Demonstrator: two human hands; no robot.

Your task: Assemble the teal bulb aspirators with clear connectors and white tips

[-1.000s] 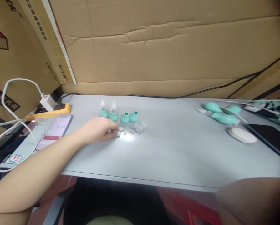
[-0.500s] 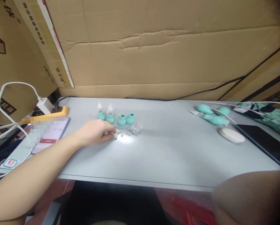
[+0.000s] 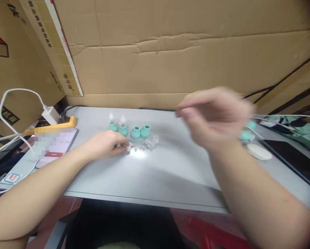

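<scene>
My left hand (image 3: 110, 143) rests on the grey table, its fingers pinched on a small white piece (image 3: 129, 148). A bright spot of light lies on the table beside that piece. Just right of it are tiny grey parts (image 3: 135, 150) and some clear plastic pieces (image 3: 152, 142). Behind stand two open green bulbs (image 3: 135, 133) and two green bulbs (image 3: 112, 127) with white pointed tips. My right hand (image 3: 217, 116) is raised over the right half of the table, blurred by motion; its thumb and fingertips are near each other, and nothing can be made out in them.
A phone (image 3: 57, 148), a white charger (image 3: 51, 115) and a yellow power strip (image 3: 66, 122) are at the left. Right, partly behind my arm, are more green bulbs (image 3: 247, 135), a white rounded object (image 3: 259, 151), a dark tablet (image 3: 291, 157) and patterned cloth (image 3: 297, 129). Cardboard (image 3: 157, 69) stands behind.
My right hand has come up from the lower right edge and now hangs over the table, hiding some of the green bulbs. My left hand stays in place on the small white piece.
</scene>
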